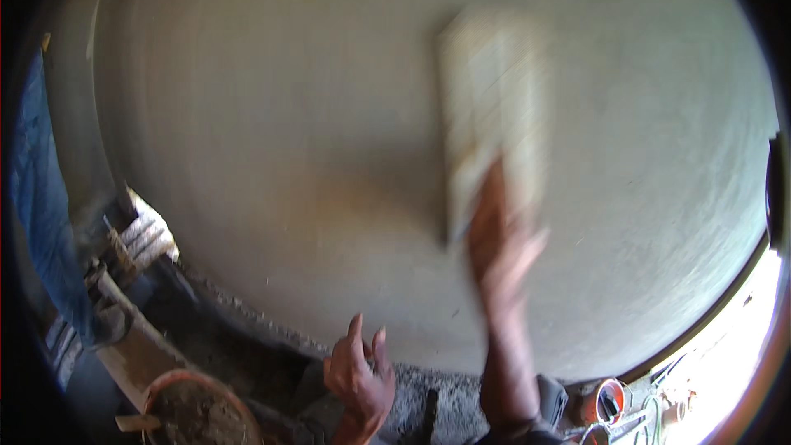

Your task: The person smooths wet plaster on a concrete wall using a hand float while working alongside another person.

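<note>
- Across the grey wall (247,99), from the head view: one long pale float (494,74), motion-blurred, printing or labels impossible to make out.
- At the float's lower end: right hand (501,247), fingers closed on it, exact grip blurred; most of the float beyond the fingertips.
- Below and leftward: left hand (360,375), fingers apart, half-curled, well away from the float.
- Along the bottom: one orange-rimmed bucket (177,376) at left, one orange bucket (592,405) at right.

Blur softens the right fingers (492,202) and the pale board (494,86).
</note>
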{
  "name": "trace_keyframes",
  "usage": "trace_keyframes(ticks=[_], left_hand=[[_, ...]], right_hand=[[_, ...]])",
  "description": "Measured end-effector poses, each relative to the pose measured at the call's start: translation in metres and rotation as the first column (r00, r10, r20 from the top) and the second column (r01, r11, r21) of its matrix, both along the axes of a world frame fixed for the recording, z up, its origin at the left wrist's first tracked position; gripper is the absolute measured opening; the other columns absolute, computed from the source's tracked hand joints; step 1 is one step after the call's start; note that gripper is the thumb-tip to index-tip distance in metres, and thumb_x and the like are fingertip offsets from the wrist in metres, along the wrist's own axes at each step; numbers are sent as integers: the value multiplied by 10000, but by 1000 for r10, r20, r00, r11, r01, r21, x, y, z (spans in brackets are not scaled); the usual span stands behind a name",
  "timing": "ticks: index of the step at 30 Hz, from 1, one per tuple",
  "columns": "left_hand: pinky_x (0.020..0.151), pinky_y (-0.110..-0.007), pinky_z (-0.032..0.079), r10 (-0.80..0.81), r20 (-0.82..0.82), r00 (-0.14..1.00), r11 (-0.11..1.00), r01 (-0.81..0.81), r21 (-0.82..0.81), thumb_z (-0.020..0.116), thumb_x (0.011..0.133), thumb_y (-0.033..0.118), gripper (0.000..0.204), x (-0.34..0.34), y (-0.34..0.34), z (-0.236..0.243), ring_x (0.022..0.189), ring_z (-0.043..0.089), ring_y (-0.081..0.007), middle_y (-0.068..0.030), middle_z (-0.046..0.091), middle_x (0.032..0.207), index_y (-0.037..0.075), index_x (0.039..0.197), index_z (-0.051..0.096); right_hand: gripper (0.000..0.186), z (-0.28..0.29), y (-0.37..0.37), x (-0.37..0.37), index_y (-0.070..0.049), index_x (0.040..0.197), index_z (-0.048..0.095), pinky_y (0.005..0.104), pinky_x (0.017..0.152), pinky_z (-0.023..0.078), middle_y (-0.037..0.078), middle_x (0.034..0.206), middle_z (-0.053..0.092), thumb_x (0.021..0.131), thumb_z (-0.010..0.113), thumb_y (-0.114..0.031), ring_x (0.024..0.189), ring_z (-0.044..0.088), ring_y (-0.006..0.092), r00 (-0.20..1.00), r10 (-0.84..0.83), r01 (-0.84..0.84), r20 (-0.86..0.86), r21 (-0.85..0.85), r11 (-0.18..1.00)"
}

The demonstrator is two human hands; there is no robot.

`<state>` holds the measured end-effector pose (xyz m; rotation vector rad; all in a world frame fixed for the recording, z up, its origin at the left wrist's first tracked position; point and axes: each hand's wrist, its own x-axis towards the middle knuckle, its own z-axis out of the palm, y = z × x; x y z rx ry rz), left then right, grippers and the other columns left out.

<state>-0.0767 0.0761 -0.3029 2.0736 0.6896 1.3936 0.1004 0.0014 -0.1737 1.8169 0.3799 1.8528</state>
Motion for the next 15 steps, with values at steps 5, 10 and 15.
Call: trace_keyframes(ticks=[5,10,15], left_hand=[[564,-395,442,95,67,993,995,-97,29,659,883,218,274,-12,-9,24,617,578,-257,-103,591,720,56,1104,661],[526,-352,327,-21,-17,1000,999,20,-46,709,844,185,366,-16,-13,18,520,502,-165,-2,499,626,21,1160,622],[514,-384,418,41,49,998,999,-42,31,670,912,283,347,-10,-9,15,550,549,-268,-81,568,697,79,1189,624]], right_hand=[[557,-100,-34,-38,-183,1373,521,456,568,566,156,911,647,831,651,-150,812,692,290,482,495,-315,-723,384,868],[304,174,-12,-23,-87,1222,608,312,475,500,140,848,643,983,539,-262,667,646,151,681,700,-380,-215,713,589],[445,18,8,-4,-156,1341,542,525,649,570,274,1027,636,905,616,-210,947,665,428,773,596,-558,-219,212,802]])
